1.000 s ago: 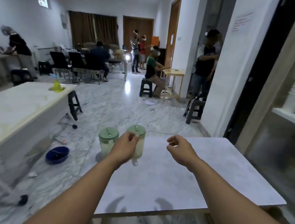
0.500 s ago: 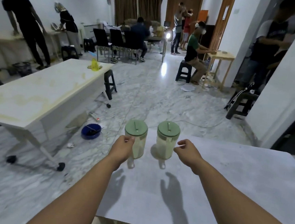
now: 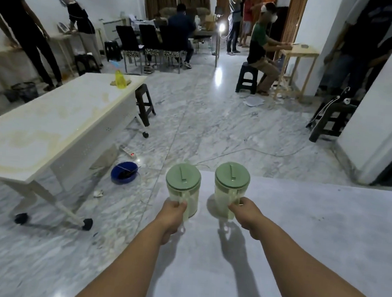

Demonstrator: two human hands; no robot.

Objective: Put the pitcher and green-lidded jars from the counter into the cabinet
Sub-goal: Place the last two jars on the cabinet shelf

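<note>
On the grey counter (image 3: 301, 228), two translucent green-lidded jars (image 3: 182, 189), each grip clamped on a handle

You are gripping two jars of clear, slightly glossy plastic, the left jar (image 3: 182, 194) and the right jar (image 3: 230, 194), each wearing a matt green plastic lid. They are sitting on a pale, matt, faintly speckled surface (image 3: 301, 228). The floor (image 3: 204, 125) is showing polished, glossy marble, reflecting lamp light.

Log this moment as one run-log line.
left hand grips left jar | right hand grips right jar | counter
</note>
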